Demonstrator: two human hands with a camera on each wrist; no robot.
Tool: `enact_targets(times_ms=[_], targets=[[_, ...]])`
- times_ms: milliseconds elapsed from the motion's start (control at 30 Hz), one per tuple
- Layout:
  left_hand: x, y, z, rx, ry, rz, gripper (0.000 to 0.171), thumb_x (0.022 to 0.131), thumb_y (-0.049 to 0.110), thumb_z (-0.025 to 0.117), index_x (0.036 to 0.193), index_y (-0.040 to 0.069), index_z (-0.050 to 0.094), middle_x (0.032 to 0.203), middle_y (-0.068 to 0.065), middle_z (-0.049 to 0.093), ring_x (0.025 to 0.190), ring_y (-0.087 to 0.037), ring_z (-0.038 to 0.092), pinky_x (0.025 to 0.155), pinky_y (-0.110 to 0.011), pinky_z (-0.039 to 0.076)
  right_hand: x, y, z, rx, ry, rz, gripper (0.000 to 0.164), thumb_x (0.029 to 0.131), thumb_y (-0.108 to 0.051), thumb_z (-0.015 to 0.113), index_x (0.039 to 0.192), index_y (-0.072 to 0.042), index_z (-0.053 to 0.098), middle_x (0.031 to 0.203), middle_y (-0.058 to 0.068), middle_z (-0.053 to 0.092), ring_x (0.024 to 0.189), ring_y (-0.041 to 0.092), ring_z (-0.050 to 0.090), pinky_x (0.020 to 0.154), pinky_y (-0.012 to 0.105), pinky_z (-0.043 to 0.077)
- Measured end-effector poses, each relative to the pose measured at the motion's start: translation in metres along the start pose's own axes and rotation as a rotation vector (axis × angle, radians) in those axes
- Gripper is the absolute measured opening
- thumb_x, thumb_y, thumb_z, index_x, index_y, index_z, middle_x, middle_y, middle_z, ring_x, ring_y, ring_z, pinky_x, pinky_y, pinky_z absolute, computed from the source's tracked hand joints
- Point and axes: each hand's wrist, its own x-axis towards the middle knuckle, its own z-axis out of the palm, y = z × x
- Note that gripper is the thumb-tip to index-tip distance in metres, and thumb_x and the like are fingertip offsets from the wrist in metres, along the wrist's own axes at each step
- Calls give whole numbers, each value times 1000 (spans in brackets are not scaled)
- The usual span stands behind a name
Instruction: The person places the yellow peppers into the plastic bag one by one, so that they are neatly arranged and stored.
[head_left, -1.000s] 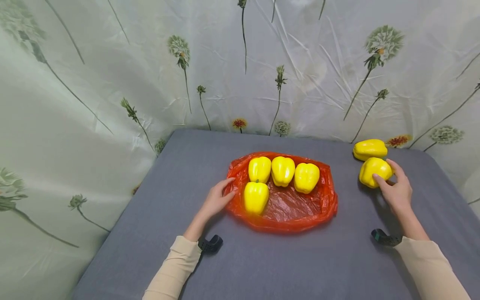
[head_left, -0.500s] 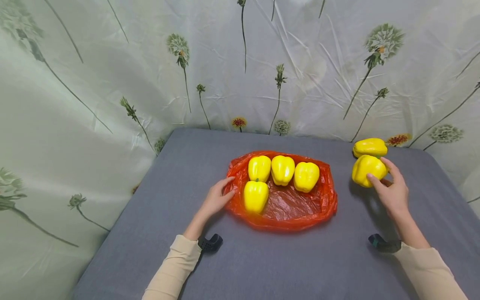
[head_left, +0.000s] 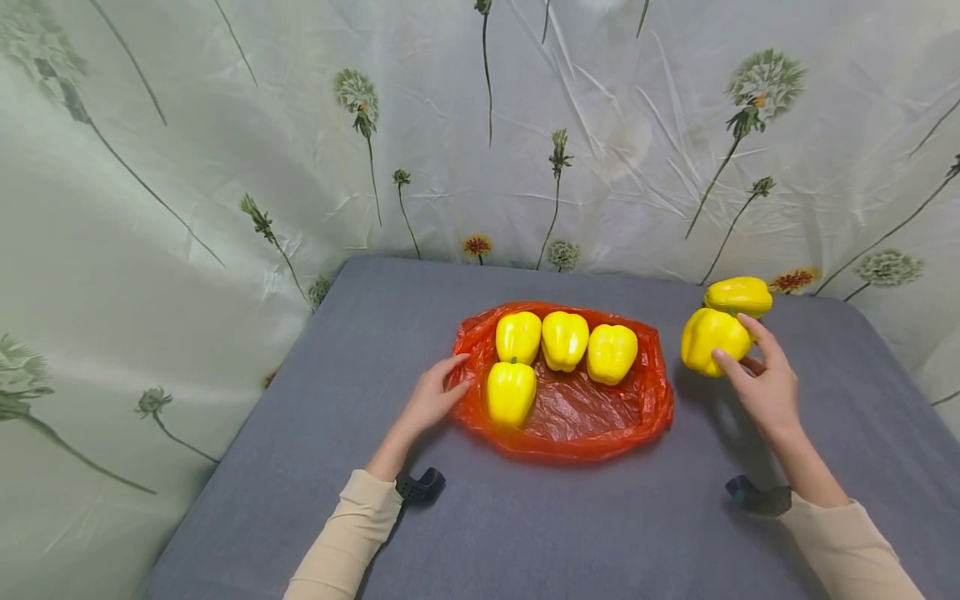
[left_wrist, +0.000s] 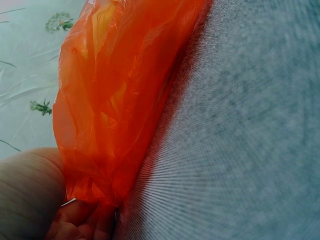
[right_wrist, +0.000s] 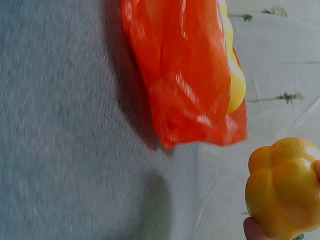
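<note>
My right hand (head_left: 765, 379) holds a yellow bell pepper (head_left: 715, 342) between thumb and fingers, lifted off the table to the right of the bag. The right wrist view shows this bell pepper (right_wrist: 285, 190) at its lower right, with a fingertip under it. A red plastic bag (head_left: 577, 454) lies with its mouth spread wide and its edge rolled down. Several yellow bell peppers (head_left: 566, 341) sit inside, along its far and left sides. My left hand (head_left: 431, 400) grips the bag's left edge; in the left wrist view, thumb and curled fingers meet at the gathered plastic (left_wrist: 100, 185).
Another yellow bell pepper (head_left: 738, 296) lies on its side near the table's far right edge, just behind the held one. Grey cloth covers the table (head_left: 360, 333). A pale curtain (head_left: 300, 150) with dandelion prints hangs behind and at the left.
My right hand has lifted the bell pepper from the table and carried it left, toward the bag. The left hand and the bag have stayed in place.
</note>
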Motion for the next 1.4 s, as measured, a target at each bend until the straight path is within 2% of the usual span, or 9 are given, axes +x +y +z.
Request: enact_targets(times_ms=[233, 567, 633, 700, 767, 833, 967, 1133, 1400], targets=[[1, -1, 0, 1, -9, -16, 48, 90, 19, 59, 136, 11, 48, 137, -16, 52, 127, -33, 48, 106, -51, 40, -6, -8, 6, 31, -37, -49, 61, 90, -22, 61, 145, -21, 36, 144, 20, 37, 80, -20, 38, 63, -3, 40], [1, 0, 0, -8, 1, 1, 48, 89, 15, 59, 136, 9, 49, 137, -18, 52, 127, -35, 48, 108, -51, 38, -12, -15, 14, 40, -91, -76, 62, 90, -22, 60, 146, -21, 33, 143, 20, 37, 83, -19, 40, 64, -1, 42], [1, 0, 0, -10, -2, -3, 48, 89, 16, 59, 136, 9, 48, 138, -17, 51, 128, -34, 47, 108, -51, 38, -13, -17, 15, 29, -103, -88, 62, 90, -22, 60, 146, -20, 32, 141, 20, 38, 87, -10, 49, 65, -1, 42], [1, 0, 0, -7, -4, -3, 48, 89, 16, 59, 136, 9, 48, 138, -18, 51, 128, -34, 47, 108, -51, 38, -14, -19, 18, 28, -116, -105, 62, 91, -21, 60, 146, -18, 32, 141, 21, 38, 93, 8, 56, 65, -2, 41], [1, 0, 0, -7, -4, -3, 48, 90, 16, 59, 136, 9, 48, 138, -18, 51, 128, -35, 47, 107, -51, 38, -15, -21, 20, 34, -130, -123, 62, 91, -20, 59, 146, -16, 31, 141, 21, 37, 99, 28, 57, 66, -2, 41], [0, 0, 0, -8, -3, -3, 48, 90, 16, 59, 136, 9, 48, 138, -18, 51, 128, -35, 48, 107, -51, 39, -17, -23, 23, 45, -143, -139, 62, 91, -19, 59, 146, -15, 31, 142, 22, 36, 104, 43, 52, 66, -3, 40], [0, -1, 0, -13, -1, -6, 48, 90, 16, 58, 136, 9, 48, 138, -18, 51, 127, -35, 48, 106, -52, 39, -19, -26, 28, 65, -164, -157, 61, 91, -17, 59, 145, -13, 31, 143, 22, 35, 107, 46, 51, 68, -3, 39], [0, -1, 0, -5, -3, -11, 48, 90, 17, 58, 137, 9, 47, 137, -17, 51, 127, -35, 48, 106, -51, 40, -22, -30, 32, 78, -184, -172, 61, 91, -17, 60, 144, -10, 32, 143, 21, 36, 107, 44, 51, 70, -3, 39], [1, -1, 1, -9, -1, -12, 49, 90, 17, 58, 136, 9, 47, 138, -17, 51, 128, -35, 47, 107, -51, 38, -33, -37, 41, 97, -243, -184, 60, 90, -16, 60, 144, -13, 33, 142, 19, 36, 107, 45, 52, 70, 0, 42]])
